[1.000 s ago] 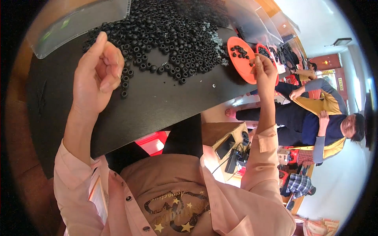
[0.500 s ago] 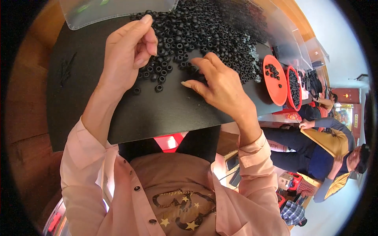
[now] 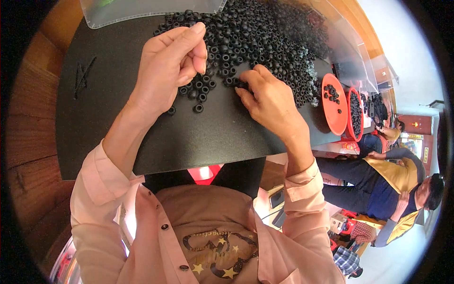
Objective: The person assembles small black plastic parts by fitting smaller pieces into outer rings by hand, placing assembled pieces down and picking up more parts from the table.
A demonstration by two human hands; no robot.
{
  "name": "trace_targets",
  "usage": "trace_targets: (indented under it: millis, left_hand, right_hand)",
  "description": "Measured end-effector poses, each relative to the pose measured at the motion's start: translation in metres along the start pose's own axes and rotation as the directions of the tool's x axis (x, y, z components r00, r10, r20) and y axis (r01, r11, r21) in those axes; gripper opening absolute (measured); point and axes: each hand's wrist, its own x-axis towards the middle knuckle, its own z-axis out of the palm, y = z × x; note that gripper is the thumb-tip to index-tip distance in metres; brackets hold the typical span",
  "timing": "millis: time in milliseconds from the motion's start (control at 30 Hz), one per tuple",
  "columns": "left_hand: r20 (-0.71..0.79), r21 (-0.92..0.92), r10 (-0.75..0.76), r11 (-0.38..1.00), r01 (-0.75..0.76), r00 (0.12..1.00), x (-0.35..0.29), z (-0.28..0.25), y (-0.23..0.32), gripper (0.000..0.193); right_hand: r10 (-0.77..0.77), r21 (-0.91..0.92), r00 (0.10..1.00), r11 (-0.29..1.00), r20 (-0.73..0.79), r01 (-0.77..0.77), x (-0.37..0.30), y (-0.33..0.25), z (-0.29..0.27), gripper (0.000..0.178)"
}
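Note:
A heap of small black ring-shaped parts [image 3: 246,35], each with a round hole, covers the far side of the dark table. My left hand [image 3: 170,68] is raised over the near left edge of the heap. Its thumb and forefinger press together and the other fingers curl in; anything in that pinch is hidden. At the heap's near edge, my right hand [image 3: 272,97] has its thumb and forefinger closed around a black ring-shaped part, mostly covered by the fingers. Several loose ones lie between the two hands.
A red plate [image 3: 335,116] with a few black parts lies at the right, beside a red basin [image 3: 354,130] full of them. Clear plastic bins [image 3: 156,14] stand at the far side. Thin black sticks [image 3: 83,78] lie at the left. A person [image 3: 378,184] stands at the right.
My right thumb has closed in toward the forefinger at the heap's edge. In the picture, my left hand sits a little further right, its pinch unchanged.

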Motion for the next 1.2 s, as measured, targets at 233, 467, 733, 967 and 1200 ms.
trace_targets:
  millis: [233,467,733,967,1200]
  left_hand:
    - [0.025,-0.016,-0.013,1.0,0.013,1.0,-0.003,0.002,0.0,0.033]
    - [0.041,-0.016,-0.022,1.0,0.023,0.999,-0.003,0.006,-0.003,0.034]
    - [0.035,0.035,-0.103,0.994,0.101,0.994,-0.004,0.013,-0.003,0.037]
    - [0.199,0.078,-0.186,0.982,0.173,0.962,-0.008,0.013,-0.003,0.03]
    - [0.424,0.179,-0.291,0.955,0.236,0.857,-0.014,0.02,-0.004,0.03]
  right_hand:
    - [0.014,0.03,0.999,0.999,-0.028,-0.013,-0.009,0.005,0.0,0.018]
    - [0.005,0.024,0.998,1.0,-0.065,-0.003,-0.008,0.004,0.005,0.018]
    - [-0.001,0.086,0.988,0.996,-0.153,0.015,-0.011,0.003,0.007,0.017]
    - [0.091,0.386,0.949,0.922,-0.302,0.034,-0.018,-0.024,-0.013,0.021]
    - [0.164,0.585,0.89,0.8,-0.425,0.133,-0.023,-0.031,-0.009,0.024]
